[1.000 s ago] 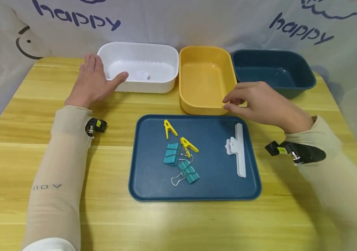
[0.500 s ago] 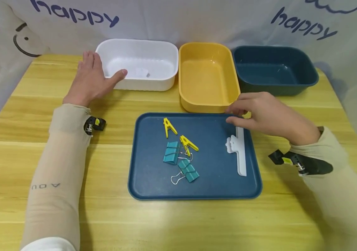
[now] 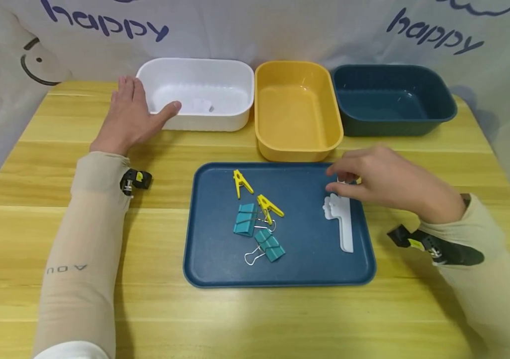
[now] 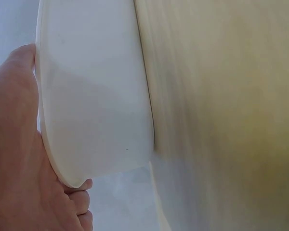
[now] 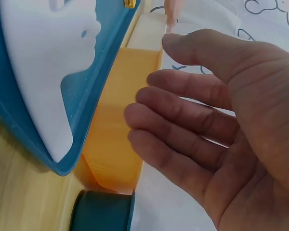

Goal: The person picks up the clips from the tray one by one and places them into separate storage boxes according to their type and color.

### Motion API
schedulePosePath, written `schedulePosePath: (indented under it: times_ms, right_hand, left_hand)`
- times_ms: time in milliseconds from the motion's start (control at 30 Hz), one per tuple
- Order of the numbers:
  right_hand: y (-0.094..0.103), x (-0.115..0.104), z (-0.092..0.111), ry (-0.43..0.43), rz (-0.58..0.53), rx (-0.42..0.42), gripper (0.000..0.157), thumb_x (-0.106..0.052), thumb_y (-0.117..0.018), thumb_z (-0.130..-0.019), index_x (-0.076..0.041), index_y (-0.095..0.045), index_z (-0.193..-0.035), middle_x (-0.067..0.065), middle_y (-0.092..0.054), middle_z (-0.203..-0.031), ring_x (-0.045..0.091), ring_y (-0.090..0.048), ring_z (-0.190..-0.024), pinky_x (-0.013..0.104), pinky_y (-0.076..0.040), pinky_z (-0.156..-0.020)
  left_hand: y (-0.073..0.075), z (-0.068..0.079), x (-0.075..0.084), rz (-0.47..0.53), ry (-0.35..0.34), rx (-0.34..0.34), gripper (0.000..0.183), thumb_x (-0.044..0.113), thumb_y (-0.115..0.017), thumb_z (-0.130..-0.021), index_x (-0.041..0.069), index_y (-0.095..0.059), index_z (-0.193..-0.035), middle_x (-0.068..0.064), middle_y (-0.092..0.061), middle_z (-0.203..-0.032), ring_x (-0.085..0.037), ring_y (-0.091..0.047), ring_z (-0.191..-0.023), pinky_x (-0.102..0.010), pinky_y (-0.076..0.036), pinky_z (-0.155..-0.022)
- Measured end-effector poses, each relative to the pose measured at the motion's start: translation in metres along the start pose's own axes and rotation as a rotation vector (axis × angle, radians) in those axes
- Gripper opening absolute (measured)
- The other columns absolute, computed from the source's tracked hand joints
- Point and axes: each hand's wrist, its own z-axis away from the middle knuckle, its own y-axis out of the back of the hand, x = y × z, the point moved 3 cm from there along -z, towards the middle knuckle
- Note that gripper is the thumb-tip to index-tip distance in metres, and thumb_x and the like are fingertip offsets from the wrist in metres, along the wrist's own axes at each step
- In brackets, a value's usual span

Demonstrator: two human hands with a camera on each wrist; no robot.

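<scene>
My left hand [image 3: 126, 117] rests at the left end of the white bin [image 3: 210, 122], thumb along the front rim and fingers extended past the corner. Above the far end of a white bag clip [image 3: 346, 229], my right hand [image 3: 382, 179] hovers with loosely bent fingers and nothing between them. In the right wrist view, a gap separates its fingers [image 5: 183, 120] from the bag clip [image 5: 38, 72]. That clip lies on the right side of a blue tray [image 3: 219, 264]. Two yellow clothespins [image 3: 243, 184] and two teal binder clips [image 3: 270, 245] lie left of it, the upper binder clip near one clothespin.
Beside the white bin stand a yellow bin [image 3: 299, 119] and a dark teal bin [image 3: 394, 127], in a row behind the tray. A small pale piece [image 3: 203, 105] lies inside the white bin. A printed white cloth [image 3: 281, 30] hangs behind the wooden table [image 3: 156, 259].
My right hand has moved from the yellow bin's front right corner toward me, to above the bag clip's far end. The left hand stays at the white bin.
</scene>
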Motion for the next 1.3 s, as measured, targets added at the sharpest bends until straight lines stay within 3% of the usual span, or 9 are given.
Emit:
schedulePosePath:
  times_ms: [300, 567, 867, 1133, 1300]
  right_hand:
    - [-0.005, -0.002, 0.003, -0.011, -0.026, -0.033, 0.020, -0.031, -0.079, -0.092, -0.013, -0.080, -0.100, -0.007, -0.068, -0.076, 0.003, -0.052, -0.066, 0.021, -0.049, -0.059]
    - [-0.007, -0.002, 0.008, 0.019, -0.038, -0.034, 0.020, -0.030, -0.082, -0.089, -0.014, -0.079, -0.100, -0.007, -0.069, -0.078, 0.001, -0.054, -0.068, 0.021, -0.050, -0.059]
    - [-0.016, -0.004, 0.015, -0.039, -0.067, -0.115, 0.027, -0.034, -0.083, -0.088, -0.014, -0.079, -0.106, -0.008, -0.063, -0.071, 0.001, -0.048, -0.060, 0.017, -0.042, -0.054]
    - [-0.024, -0.002, 0.017, -0.093, -0.108, -0.195, 0.035, -0.036, -0.086, -0.083, -0.015, -0.077, -0.110, -0.008, -0.070, -0.075, -0.001, -0.055, -0.063, 0.017, -0.049, -0.058]
    - [-0.027, 0.001, 0.016, -0.124, -0.089, -0.187, 0.042, -0.035, -0.088, -0.081, -0.010, -0.077, -0.112, -0.005, -0.073, -0.078, 0.000, -0.059, -0.065, 0.020, -0.054, -0.060]
  left_hand:
    - [-0.001, 0.001, -0.001, 0.000, -0.002, 0.006, 0.119, 0.082, -0.029, -0.094, -0.006, 0.018, -0.159, -0.024, 0.023, -0.169, -0.037, 0.024, -0.159, -0.054, 0.011, -0.134]
    - [0.000, 0.001, -0.001, -0.002, 0.010, -0.004, 0.118, 0.082, -0.028, -0.094, -0.005, 0.019, -0.159, -0.023, 0.025, -0.169, -0.037, 0.025, -0.159, -0.054, 0.011, -0.134]
    - [-0.001, 0.000, 0.000, -0.009, 0.003, -0.005, 0.119, 0.082, -0.028, -0.094, -0.006, 0.018, -0.159, -0.024, 0.024, -0.169, -0.037, 0.025, -0.159, -0.054, 0.010, -0.134]
    - [-0.001, 0.000, 0.001, -0.001, 0.003, -0.005, 0.118, 0.081, -0.028, -0.095, -0.006, 0.019, -0.159, -0.023, 0.024, -0.169, -0.037, 0.025, -0.159, -0.054, 0.010, -0.134]
    - [-0.001, 0.001, 0.000, 0.007, 0.006, 0.004, 0.117, 0.080, -0.030, -0.095, -0.005, 0.018, -0.159, -0.023, 0.024, -0.169, -0.037, 0.024, -0.159, -0.053, 0.010, -0.134]
